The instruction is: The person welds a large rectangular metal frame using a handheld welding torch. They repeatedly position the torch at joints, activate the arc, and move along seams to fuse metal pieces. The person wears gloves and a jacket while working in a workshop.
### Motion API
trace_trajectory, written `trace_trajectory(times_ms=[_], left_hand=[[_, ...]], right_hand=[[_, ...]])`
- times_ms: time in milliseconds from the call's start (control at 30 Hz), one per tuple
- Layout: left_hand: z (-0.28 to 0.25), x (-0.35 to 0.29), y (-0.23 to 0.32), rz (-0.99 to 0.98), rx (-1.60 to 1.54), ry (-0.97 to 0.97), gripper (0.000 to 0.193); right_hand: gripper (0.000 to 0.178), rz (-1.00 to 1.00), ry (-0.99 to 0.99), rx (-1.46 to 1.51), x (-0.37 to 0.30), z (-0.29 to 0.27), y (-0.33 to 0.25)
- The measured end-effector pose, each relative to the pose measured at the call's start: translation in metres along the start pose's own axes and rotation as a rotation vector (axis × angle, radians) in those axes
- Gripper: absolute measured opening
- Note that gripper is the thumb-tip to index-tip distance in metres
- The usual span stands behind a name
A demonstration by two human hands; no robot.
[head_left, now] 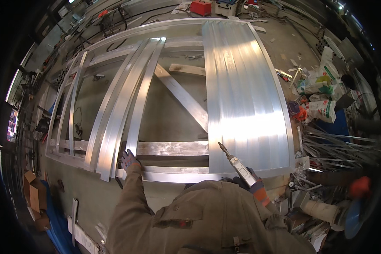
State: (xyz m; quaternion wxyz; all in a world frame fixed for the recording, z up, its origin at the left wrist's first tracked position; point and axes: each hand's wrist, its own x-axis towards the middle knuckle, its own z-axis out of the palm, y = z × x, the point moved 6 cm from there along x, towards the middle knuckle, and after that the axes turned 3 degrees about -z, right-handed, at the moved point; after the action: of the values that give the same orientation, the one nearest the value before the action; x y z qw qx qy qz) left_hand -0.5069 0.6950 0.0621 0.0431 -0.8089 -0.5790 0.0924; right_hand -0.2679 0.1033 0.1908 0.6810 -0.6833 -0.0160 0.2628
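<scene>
Left hand (pixel 130 161), 8 o'clock, gloved fingers on near end of long, shiny aluminium slat (pixel 142 99) running up to 11 – can't tell if clamped. Right hand (pixel 260 192), 4 o'clock – closed round silver, slim-nozzled welding gun (pixel 241 170), tip over glossy ribbed panel (pixel 245 93).

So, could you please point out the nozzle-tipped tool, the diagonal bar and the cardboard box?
Nozzle-tipped tool (pixel 240 168): head view, on its body.
Diagonal bar (pixel 180 95): head view, mid-length.
Cardboard box (pixel 36 195): head view, a panel.
</scene>
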Motion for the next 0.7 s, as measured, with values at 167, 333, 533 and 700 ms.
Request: trace_trajectory(times_ms=[167, 333, 533, 700], left_hand=[[0.025, 0.022, -0.018, 0.16, -0.368, -0.061, 0.074], [0.071, 0.001, -0.029, 0.19, -1.293, -0.548, 0.058], [0.131, 0.011, -0.033, 0.239, -1.603, -0.618, 0.049], [0.147, 0.035, -0.022, 0.273, -1.037, -0.336, 0.076]], right_hand=[[0.036, -0.025, -0.005, 0.003, -0.005, 0.051, 0.003], [0.036, -0.027, -0.005, 0.008, -0.012, 0.089, 0.006], [0.036, -0.018, 0.029, 0.01, -0.028, 0.113, 0.012], [0.036, -0.014, 0.053, -0.008, -0.039, 0.119, 0.013]])
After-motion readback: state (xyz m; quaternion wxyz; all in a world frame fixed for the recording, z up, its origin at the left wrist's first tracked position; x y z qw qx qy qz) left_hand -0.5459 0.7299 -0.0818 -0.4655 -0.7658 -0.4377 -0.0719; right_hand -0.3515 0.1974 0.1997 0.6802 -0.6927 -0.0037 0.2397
